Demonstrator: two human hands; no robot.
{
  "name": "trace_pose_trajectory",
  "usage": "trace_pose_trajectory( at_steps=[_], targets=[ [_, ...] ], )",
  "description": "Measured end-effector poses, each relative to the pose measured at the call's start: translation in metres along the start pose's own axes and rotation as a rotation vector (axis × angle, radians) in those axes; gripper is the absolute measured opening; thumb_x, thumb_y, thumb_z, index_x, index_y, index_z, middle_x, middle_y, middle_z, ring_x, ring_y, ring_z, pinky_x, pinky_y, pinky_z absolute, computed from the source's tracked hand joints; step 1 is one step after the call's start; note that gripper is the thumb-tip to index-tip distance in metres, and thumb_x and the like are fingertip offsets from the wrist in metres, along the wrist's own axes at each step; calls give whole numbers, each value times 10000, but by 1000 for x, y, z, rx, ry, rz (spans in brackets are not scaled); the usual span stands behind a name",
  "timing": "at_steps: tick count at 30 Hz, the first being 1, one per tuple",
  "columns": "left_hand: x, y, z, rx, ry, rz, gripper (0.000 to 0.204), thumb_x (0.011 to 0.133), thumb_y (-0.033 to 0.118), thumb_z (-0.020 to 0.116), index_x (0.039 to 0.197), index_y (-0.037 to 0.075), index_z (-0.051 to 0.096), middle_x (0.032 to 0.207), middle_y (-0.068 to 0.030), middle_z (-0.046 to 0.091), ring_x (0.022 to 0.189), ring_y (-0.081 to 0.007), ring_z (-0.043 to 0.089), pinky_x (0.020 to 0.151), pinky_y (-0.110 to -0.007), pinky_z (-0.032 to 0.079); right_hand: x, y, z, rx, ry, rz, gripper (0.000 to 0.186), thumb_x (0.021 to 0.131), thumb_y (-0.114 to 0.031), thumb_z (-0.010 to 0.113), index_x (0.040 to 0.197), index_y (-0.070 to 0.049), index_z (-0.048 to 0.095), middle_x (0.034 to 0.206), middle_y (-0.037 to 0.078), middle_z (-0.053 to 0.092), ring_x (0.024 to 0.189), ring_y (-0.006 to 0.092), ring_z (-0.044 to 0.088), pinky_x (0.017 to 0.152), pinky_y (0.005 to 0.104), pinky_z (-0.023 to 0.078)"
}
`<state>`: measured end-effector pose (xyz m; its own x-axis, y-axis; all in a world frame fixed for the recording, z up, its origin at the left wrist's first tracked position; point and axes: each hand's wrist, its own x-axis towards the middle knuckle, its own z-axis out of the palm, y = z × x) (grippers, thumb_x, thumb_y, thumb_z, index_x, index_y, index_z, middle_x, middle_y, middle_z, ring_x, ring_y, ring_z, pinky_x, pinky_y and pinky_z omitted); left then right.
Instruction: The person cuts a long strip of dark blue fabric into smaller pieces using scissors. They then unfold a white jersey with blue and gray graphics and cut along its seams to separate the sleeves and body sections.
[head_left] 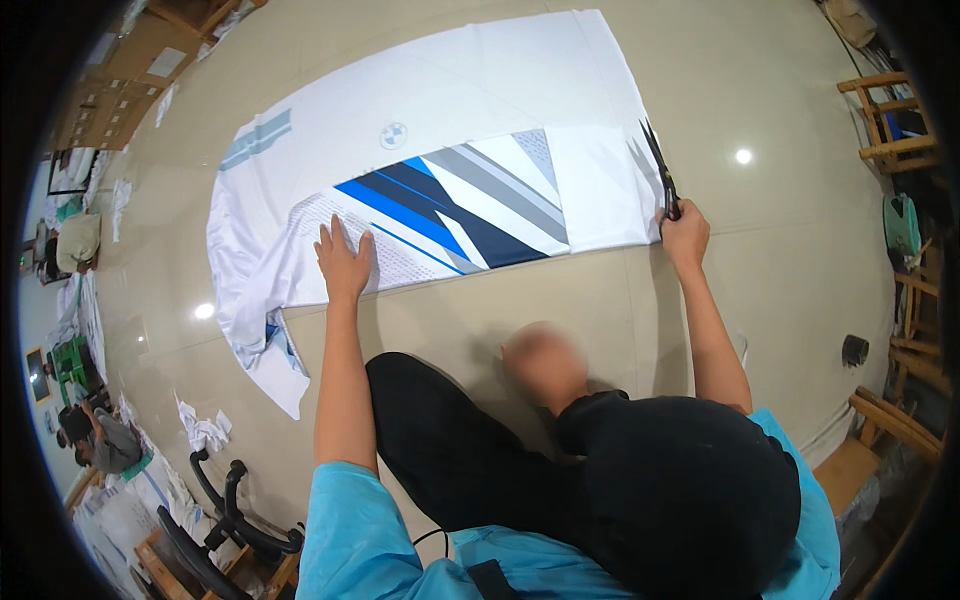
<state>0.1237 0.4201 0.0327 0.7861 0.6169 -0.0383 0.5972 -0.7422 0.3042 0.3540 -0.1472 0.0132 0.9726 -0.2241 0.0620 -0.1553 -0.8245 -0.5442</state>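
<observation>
A wide piece of white cloth [480, 100] lies spread on the floor before me, printed with slanting blue, navy and grey bands. A round emblem sits near its middle. At the left the cloth bunches into folds, and a narrow flap hangs toward me. My left hand [345, 258] rests on its near left part, fingers spread. By the right edge my right hand [685, 235] grips dark scissors [667, 180] at the handles, with the blades pointing away from me and lying beside the cloth's edge. Whether the right fingers also pinch the cloth cannot be made out.
Wooden stools [890, 120] line the right side, near a small dark object [855, 350]. Cardboard boxes [130, 50] stand at the far left. White scraps [203, 427] and a black chair base [235, 510] are at the lower left. Another person [112, 440] sits at the far left.
</observation>
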Motion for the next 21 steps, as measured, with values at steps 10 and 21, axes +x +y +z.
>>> trace_pose_trajectory(
  at_steps=[10,21],
  targets=[
    [-15,-8,-9,128,-174,4,1204,897,775,728,1760,94,239,1797,-317,181,1614,-629,167,1217,-786,285,44,13,-29,-52,-54,49,287,856,-264,892,912,-29,738,797,100,717,753,265,665,716,406,523],
    [-61,99,12,191,-299,130,1324,851,803,754,1762,47,163,1781,-361,145,1599,-654,165,1170,-787,361,105,70,-101,-292,107,129,211,875,-201,863,900,-27,745,785,48,697,734,179,626,685,350,496]
  ],
)
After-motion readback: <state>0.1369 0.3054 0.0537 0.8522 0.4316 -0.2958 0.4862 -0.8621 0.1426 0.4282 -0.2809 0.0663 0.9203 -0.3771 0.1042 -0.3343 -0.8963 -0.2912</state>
